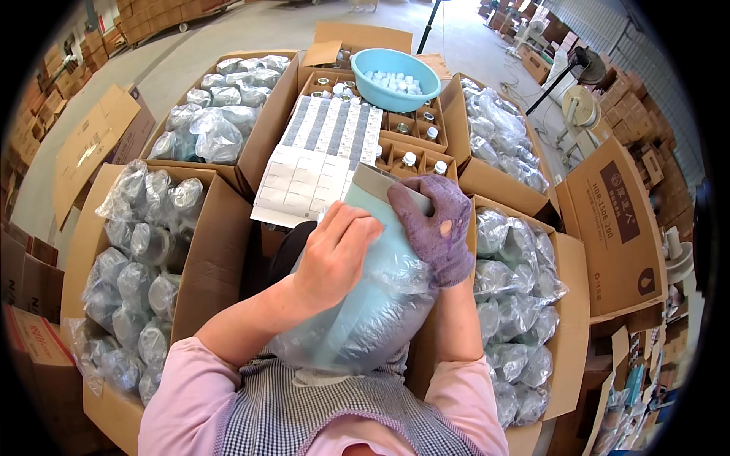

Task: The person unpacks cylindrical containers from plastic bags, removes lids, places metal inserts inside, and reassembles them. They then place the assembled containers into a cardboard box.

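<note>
On my lap leans a large pale blue see-through vessel (pixel 365 311), wrapped at least partly in clear plastic, with a grey band along its top edge. My right hand (pixel 437 232), in a purple knit glove with a hole on its back, grips the vessel's upper right side, thumb near the grey band. My bare left hand (pixel 336 247) is in front of the vessel's upper left, fingers bunched in a pinch; what they hold is hidden. Just beyond lie printed label sheets (pixel 312 175) on an open carton of capped bottles (pixel 408 161).
A light blue basin (pixel 394 82) of small white caps rests on the divided carton. Open cartons of plastic-wrapped glassware stand at the near left (pixel 141 266), far left (pixel 220 106), near right (pixel 517 304) and far right (pixel 498 125). A raised carton flap (pixel 612 228) leans at right.
</note>
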A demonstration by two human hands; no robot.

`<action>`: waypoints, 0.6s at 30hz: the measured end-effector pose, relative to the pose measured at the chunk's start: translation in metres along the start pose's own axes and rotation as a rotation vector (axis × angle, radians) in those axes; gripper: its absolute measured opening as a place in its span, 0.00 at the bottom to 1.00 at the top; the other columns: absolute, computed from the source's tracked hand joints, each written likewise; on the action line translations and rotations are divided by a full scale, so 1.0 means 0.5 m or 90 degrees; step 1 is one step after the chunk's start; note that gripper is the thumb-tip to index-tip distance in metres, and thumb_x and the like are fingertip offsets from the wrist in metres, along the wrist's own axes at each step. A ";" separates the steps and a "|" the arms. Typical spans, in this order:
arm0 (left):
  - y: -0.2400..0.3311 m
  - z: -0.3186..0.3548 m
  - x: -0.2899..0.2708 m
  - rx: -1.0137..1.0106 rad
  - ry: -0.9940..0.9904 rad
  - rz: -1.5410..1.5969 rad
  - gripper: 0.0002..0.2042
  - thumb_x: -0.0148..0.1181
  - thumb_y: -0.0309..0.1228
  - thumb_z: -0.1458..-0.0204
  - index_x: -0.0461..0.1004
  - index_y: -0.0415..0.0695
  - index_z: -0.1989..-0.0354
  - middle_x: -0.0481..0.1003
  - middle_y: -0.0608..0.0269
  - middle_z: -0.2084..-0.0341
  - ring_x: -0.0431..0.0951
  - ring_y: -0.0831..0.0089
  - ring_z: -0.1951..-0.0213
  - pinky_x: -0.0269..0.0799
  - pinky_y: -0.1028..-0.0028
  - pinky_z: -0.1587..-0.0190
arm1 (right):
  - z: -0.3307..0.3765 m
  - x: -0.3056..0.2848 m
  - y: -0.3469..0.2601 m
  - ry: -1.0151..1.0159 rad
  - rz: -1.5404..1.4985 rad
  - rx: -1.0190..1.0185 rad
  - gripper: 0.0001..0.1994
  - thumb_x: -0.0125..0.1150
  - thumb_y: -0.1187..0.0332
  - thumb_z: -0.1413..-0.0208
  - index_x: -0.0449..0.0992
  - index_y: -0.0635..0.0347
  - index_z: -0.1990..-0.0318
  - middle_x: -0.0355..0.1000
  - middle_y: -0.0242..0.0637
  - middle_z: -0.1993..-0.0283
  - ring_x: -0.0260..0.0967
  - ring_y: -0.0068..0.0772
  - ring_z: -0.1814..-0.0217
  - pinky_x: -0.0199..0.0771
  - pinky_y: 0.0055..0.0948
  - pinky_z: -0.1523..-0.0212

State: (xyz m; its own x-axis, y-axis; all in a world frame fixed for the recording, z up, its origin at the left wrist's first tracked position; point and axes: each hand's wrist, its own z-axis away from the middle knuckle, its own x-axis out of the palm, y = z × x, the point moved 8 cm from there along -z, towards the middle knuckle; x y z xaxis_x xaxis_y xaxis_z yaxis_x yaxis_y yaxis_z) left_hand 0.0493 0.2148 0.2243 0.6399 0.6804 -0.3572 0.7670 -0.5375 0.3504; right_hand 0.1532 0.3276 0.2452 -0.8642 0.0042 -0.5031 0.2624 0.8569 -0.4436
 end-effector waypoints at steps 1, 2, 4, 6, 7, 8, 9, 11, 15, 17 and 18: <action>-0.002 0.000 0.003 -0.002 -0.003 0.003 0.10 0.59 0.12 0.58 0.71 0.35 0.67 0.70 0.54 0.70 0.71 0.58 0.69 0.70 0.66 0.66 | 0.000 -0.001 0.000 -0.002 -0.003 -0.004 0.10 0.71 0.63 0.54 0.81 0.60 0.72 0.72 0.40 0.77 0.72 0.45 0.73 0.70 0.39 0.66; -0.003 -0.001 0.006 -0.004 -0.007 0.007 0.10 0.59 0.12 0.58 0.71 0.35 0.67 0.70 0.54 0.70 0.70 0.58 0.69 0.70 0.66 0.66 | -0.001 -0.004 -0.002 -0.002 0.002 -0.005 0.10 0.71 0.62 0.54 0.81 0.60 0.72 0.73 0.40 0.77 0.72 0.45 0.73 0.70 0.39 0.66; -0.003 0.003 0.009 -0.014 -0.031 0.008 0.09 0.60 0.12 0.58 0.71 0.36 0.68 0.70 0.54 0.70 0.70 0.57 0.68 0.70 0.66 0.66 | 0.000 -0.007 -0.003 -0.003 0.006 -0.001 0.10 0.71 0.62 0.53 0.81 0.60 0.73 0.73 0.40 0.77 0.72 0.45 0.73 0.70 0.39 0.66; -0.005 0.016 0.011 -0.029 -0.048 0.030 0.09 0.60 0.12 0.56 0.72 0.36 0.68 0.70 0.55 0.70 0.71 0.58 0.68 0.70 0.66 0.66 | 0.001 -0.007 0.009 0.001 0.020 0.021 0.10 0.71 0.62 0.53 0.81 0.59 0.72 0.74 0.40 0.76 0.72 0.43 0.73 0.70 0.38 0.66; -0.007 0.029 0.011 -0.040 -0.053 0.049 0.08 0.61 0.13 0.56 0.72 0.36 0.68 0.70 0.55 0.69 0.72 0.59 0.69 0.71 0.67 0.67 | 0.003 -0.007 0.012 0.005 0.010 0.027 0.10 0.71 0.62 0.53 0.81 0.59 0.72 0.74 0.40 0.76 0.73 0.43 0.73 0.70 0.38 0.66; -0.011 0.038 0.010 -0.051 -0.058 0.068 0.08 0.62 0.13 0.55 0.72 0.37 0.67 0.71 0.55 0.69 0.73 0.61 0.69 0.71 0.68 0.67 | 0.005 -0.007 0.014 0.010 0.000 0.033 0.10 0.70 0.62 0.53 0.81 0.59 0.72 0.74 0.40 0.76 0.73 0.42 0.73 0.70 0.37 0.66; -0.018 0.038 0.003 -0.074 -0.044 0.082 0.08 0.63 0.13 0.55 0.73 0.37 0.67 0.71 0.56 0.68 0.73 0.62 0.69 0.72 0.69 0.68 | 0.004 -0.013 0.005 0.005 -0.011 0.034 0.10 0.71 0.62 0.53 0.82 0.59 0.72 0.74 0.40 0.76 0.73 0.42 0.73 0.71 0.37 0.65; -0.034 0.030 -0.012 -0.120 -0.015 0.106 0.09 0.65 0.14 0.54 0.74 0.37 0.66 0.71 0.57 0.68 0.75 0.66 0.70 0.73 0.72 0.70 | -0.005 -0.015 -0.011 -0.002 -0.006 0.000 0.10 0.71 0.62 0.54 0.82 0.59 0.72 0.75 0.39 0.76 0.73 0.42 0.73 0.71 0.37 0.65; -0.032 0.012 -0.009 -0.133 0.027 0.125 0.11 0.68 0.15 0.56 0.76 0.38 0.65 0.72 0.58 0.68 0.75 0.70 0.71 0.73 0.74 0.72 | -0.010 -0.008 -0.010 -0.005 -0.021 0.023 0.10 0.71 0.61 0.54 0.82 0.58 0.73 0.75 0.39 0.76 0.73 0.41 0.73 0.71 0.37 0.65; -0.033 0.015 -0.008 -0.145 0.037 0.113 0.11 0.69 0.15 0.57 0.76 0.38 0.65 0.73 0.58 0.69 0.75 0.68 0.71 0.72 0.73 0.71 | -0.010 -0.005 -0.010 -0.004 -0.022 0.011 0.10 0.70 0.61 0.54 0.82 0.58 0.73 0.75 0.39 0.76 0.73 0.41 0.73 0.71 0.37 0.64; -0.029 0.014 -0.009 -0.130 0.039 0.090 0.11 0.69 0.16 0.57 0.76 0.38 0.65 0.73 0.59 0.69 0.75 0.67 0.71 0.72 0.72 0.71 | -0.008 -0.005 -0.009 -0.004 -0.020 0.008 0.10 0.70 0.61 0.54 0.82 0.59 0.73 0.75 0.39 0.76 0.73 0.42 0.73 0.71 0.37 0.64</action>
State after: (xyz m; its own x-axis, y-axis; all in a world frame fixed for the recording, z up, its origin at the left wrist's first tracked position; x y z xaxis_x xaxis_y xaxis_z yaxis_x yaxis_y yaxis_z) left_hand 0.0359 0.2160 0.2146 0.7313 0.6377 -0.2419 0.6410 -0.5215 0.5632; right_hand 0.1524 0.3260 0.2512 -0.8697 -0.0263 -0.4929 0.2402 0.8499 -0.4691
